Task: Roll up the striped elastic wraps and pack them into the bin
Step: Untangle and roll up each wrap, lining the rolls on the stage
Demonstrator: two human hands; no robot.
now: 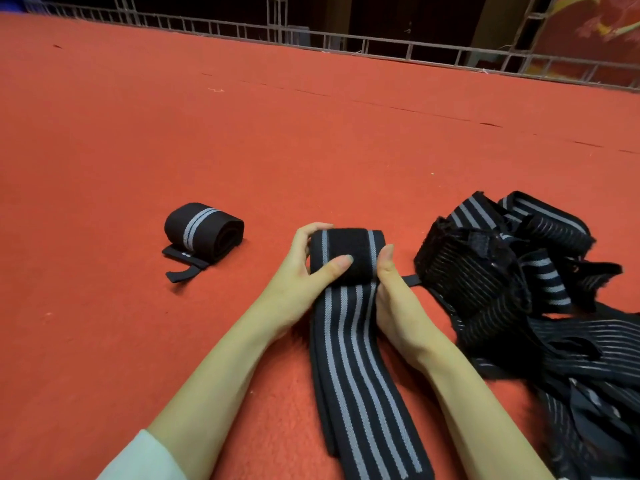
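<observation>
Black, grey-striped elastic wrap [360, 375] trails toward me from its rolled end, clamped between left hand [304, 268] and right hand [398, 296].

Pinching a half-rolled striped wrap [341, 259] between left hand [308, 271] and right hand [396, 294] on red carpet [242, 133]. Flanked by a finished roll [204, 228] leftward and a tangled pile [502, 271] rightward.

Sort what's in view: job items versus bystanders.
Job: half-rolled wrap, gripped by left hand and right hand; finished roll; pile of loose wraps. No bin visible.
Bystanders: red carpet; metal railing; white sleeve.
</observation>
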